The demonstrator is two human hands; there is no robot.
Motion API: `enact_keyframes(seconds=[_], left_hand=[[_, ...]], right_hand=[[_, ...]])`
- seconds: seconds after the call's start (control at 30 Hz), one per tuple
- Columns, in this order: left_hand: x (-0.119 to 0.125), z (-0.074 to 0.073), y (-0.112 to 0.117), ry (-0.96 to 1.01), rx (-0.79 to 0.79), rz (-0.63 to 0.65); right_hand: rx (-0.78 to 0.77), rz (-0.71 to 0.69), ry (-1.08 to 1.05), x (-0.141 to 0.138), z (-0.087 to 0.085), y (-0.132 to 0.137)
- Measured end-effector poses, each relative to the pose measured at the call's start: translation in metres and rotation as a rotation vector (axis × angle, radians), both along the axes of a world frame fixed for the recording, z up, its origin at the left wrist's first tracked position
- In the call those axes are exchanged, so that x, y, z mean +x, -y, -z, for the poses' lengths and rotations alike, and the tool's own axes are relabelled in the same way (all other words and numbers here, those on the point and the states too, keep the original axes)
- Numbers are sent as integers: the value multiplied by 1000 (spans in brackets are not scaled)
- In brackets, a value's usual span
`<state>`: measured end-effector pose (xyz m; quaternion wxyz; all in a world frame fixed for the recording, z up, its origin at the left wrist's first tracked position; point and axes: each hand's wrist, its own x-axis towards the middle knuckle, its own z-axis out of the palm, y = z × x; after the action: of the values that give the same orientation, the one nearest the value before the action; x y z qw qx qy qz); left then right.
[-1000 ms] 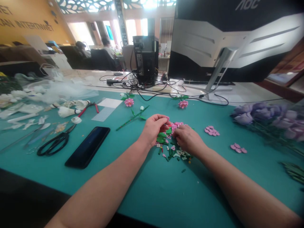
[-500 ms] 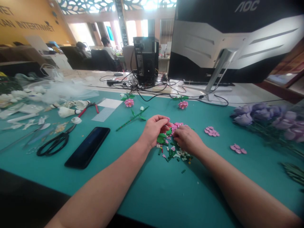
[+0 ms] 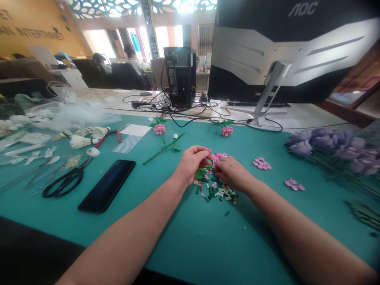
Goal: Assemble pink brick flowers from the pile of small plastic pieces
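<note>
Both my hands rest over a heap of small pink, green and white brick pieces (image 3: 218,190) in the middle of the teal mat (image 3: 190,233). My left hand (image 3: 192,163) has its fingers curled and pinched over the heap's left side; what it pinches is too small to name. My right hand (image 3: 232,172) lies knuckles-up on the heap with its fingers bent down into the pieces, hiding what they touch. The fingertips of the two hands almost meet.
On the mat lie a green brick stem (image 3: 164,148), two pink brick flowers (image 3: 159,128) (image 3: 227,131), pink petal clusters (image 3: 261,163) (image 3: 292,184), a black phone (image 3: 107,185), black scissors (image 3: 63,180) and purple flowers (image 3: 332,144). A monitor (image 3: 285,47) and cables stand behind.
My hands have drawn slightly closer together over the heap. The view has shifted a little; nothing else moved.
</note>
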<state>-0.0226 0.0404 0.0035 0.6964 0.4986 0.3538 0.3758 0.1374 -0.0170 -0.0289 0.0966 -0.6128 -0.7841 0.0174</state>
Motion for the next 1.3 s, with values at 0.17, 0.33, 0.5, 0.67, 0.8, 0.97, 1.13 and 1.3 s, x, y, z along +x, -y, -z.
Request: enact_keyframes(seconds=[0.17,0.33,0.5,0.67,0.8,0.97,1.13,1.3], left_hand=[[-1,1,-1,6,7,8],[-1,1,0,-12,-9,48],[2,2,1,-30,-1,78],[2,2,2,-18,-15,78],[3,1,3,-27,-4,90],[3,-1,4,-43,16,90],[4,-4,5,-57,-1,84],[2,-2,4,-97,18,81]], right_hand=[[67,126,-199,-2,-9,4],[92,310,-603,8,-25,5],[30,347,-939,14,-30,5],[11,278,-1044,10,-25,2],[1,208,-1096,8,-24,2],[28,223,-1030,4,-30,5],[21,192,-1081,0,-32,6],[-3,204,-1242,-4,-31,6]])
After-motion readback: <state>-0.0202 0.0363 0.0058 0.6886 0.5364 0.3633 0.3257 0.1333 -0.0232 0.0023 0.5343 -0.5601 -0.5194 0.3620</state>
